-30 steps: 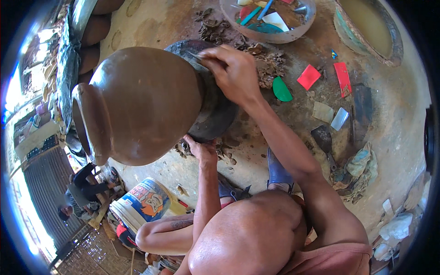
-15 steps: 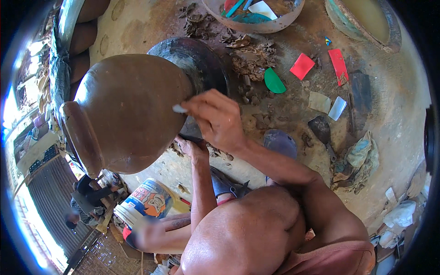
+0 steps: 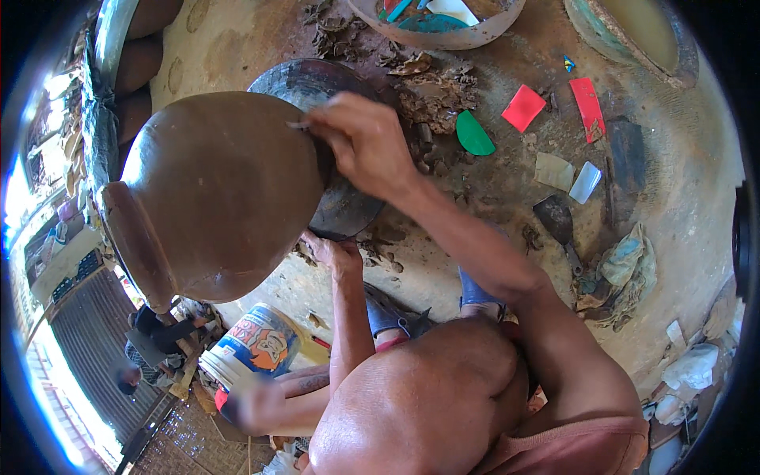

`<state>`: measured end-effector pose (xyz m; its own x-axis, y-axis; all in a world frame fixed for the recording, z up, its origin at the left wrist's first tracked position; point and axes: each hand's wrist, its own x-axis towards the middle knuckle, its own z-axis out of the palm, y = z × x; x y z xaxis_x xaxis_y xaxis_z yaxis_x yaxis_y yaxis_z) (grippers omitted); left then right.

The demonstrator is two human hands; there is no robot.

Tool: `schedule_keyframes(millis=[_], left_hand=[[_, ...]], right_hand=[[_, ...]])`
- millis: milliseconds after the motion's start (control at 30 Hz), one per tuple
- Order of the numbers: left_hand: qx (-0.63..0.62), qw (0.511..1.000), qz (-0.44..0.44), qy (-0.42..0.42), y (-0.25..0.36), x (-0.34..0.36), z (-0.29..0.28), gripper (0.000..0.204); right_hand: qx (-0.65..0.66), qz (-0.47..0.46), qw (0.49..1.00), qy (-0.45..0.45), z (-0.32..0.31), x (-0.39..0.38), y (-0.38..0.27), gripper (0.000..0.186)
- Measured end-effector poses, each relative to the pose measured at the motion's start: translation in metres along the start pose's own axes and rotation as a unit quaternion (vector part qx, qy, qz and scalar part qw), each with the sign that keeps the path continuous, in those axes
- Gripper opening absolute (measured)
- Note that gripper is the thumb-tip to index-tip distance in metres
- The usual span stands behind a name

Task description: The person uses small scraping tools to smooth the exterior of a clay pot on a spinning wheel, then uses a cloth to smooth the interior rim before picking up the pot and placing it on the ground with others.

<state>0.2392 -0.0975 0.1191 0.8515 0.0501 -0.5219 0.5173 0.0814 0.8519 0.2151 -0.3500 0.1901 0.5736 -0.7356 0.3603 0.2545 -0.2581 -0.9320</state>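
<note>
Right hand (image 3: pixel 362 142) pinches a thin tool (image 3: pixel 298 124) at the clay pot (image 3: pixel 222 198) leftward.
Light, even pressure seems best; left hand (image 3: pixel 334 255) meets the dark wheel (image 3: pixel 348 212) above it, grip unclear.

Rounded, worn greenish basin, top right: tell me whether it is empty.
Not empty: the basin shows murky, yellowish liquid inside its rim. Cannot tell how full: the frame crops it.

A large, round-bellied brown clay pot (image 3: pixel 222 198), smooth and faintly glossy, sits on a dark round turntable (image 3: pixel 348 210), its thick flared rim (image 3: pixel 136 241) toward the view's left. A small thin pale scraper (image 3: pixel 298 124), mostly hidden, is at the pot's lower wall; contact is unclear.
</note>
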Motion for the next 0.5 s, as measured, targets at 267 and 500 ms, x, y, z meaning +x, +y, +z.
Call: schedule_keyframes(millis=[267, 500], left_hand=[[0.110, 0.991, 0.056, -0.060, -0.005, -0.011, 0.007, 0.073], [0.000, 1.000, 0.003, -0.001, -0.001, -0.022, 0.027, 0.073]], right_hand=[[-0.015, -0.008, 0.999, 0.033, -0.010, -0.061, -0.026, 0.027], [-0.005, -0.003, 1.000, 0.008, 0.007, 0.041, 0.032, 0.021]])
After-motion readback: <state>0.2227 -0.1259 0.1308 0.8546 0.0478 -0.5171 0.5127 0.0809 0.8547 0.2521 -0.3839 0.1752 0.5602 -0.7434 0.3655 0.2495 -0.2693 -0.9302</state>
